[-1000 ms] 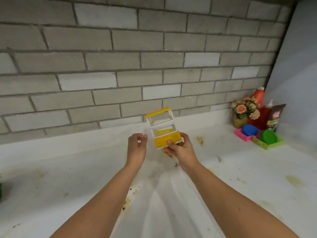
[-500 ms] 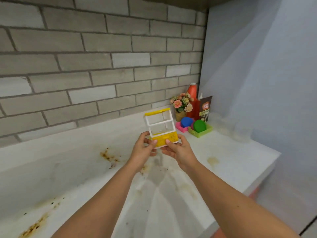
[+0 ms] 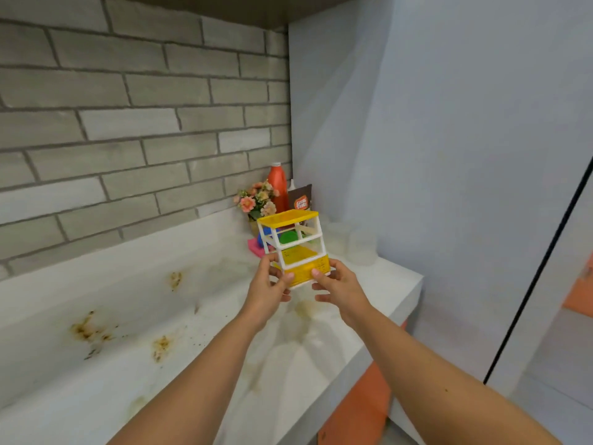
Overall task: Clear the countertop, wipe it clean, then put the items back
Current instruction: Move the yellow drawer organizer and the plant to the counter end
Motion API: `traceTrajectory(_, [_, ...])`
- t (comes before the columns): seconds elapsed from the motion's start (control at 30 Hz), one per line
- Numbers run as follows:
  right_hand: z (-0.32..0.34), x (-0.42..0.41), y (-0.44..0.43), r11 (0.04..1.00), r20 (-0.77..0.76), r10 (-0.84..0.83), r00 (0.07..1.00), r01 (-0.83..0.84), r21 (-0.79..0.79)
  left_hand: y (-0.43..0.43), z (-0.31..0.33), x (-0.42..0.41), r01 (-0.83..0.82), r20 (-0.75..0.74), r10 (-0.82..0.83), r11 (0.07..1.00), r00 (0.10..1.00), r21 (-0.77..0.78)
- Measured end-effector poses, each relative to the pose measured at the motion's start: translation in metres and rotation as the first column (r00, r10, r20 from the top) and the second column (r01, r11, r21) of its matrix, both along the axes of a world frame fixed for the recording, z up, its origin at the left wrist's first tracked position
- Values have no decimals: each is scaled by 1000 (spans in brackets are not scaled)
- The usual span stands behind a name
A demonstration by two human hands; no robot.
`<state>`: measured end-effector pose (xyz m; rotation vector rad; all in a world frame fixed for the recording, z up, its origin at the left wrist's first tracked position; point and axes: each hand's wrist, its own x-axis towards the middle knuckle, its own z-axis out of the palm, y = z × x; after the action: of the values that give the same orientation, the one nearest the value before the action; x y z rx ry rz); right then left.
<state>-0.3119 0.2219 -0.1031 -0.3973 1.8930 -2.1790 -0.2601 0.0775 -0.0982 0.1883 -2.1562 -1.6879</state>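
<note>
Yellow rack (image 3: 293, 248) now nearer corner; left hand (image 3: 268, 292), right hand (image 3: 341, 289) clamped on it

A wall of grey bricks (image 3: 144, 123) with darker mortar lines runs behind the white bench (image 3: 385, 284), whose top carries brown and yellowish stains (image 3: 85, 329). At the corner it meets a plain pale blue-grey wall (image 3: 449, 123). A dark overhang (image 3: 224, 11) crosses the top. Below the bench's front edge sits an orange panel (image 3: 369, 403), possibly a cupboard front. A thin dark strip (image 3: 539, 268) slants down the right side. The light is soft and even.
</note>
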Motion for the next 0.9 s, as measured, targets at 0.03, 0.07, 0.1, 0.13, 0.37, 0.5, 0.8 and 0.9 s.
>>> traceTrajectory(0.03, [-1, -5, 5, 999, -7, -25, 1000, 25, 25, 4, 0, -8, 8, 4, -8, 1000, 1000, -10])
traceTrajectory(0.07, [-2, -12, 10, 997, -21, -50, 999, 51, 54, 8, 0, -16, 15, 6, -15, 1000, 1000, -20])
traceTrajectory(0.1, [-3, -17, 15, 994, -43, -69, 997, 72, 82, 12, -1, -23, 23, 9, -23, 999, 1000, -30])
traceTrajectory(0.13, [-4, -24, 19, 991, -66, -84, 994, 90, 103, 16, -3, -31, 32, 12, -31, 999, 999, -43])
traceTrajectory(0.37, [-6, -67, 40, 985, -47, -110, 993, 116, 129, 38, -25, -82, 47, 30, -44, 990, 999, -131])
traceTrajectory(0.5, [-15, -92, 46, 974, -32, -129, 991, 133, 182, 43, -35, -109, 48, 62, -36, 980, 997, -193])
traceTrajectory(0.8, [-27, -143, 57, 949, 4, -12, 1000, 10, 317, 52, -56, -147, -20, 134, 48, 979, 990, -201])
traceTrajectory(0.9, [-30, -157, 55, 930, 18, 36, 999, -40, 366, 55, -59, -154, -79, 153, 118, 968, 981, -238])
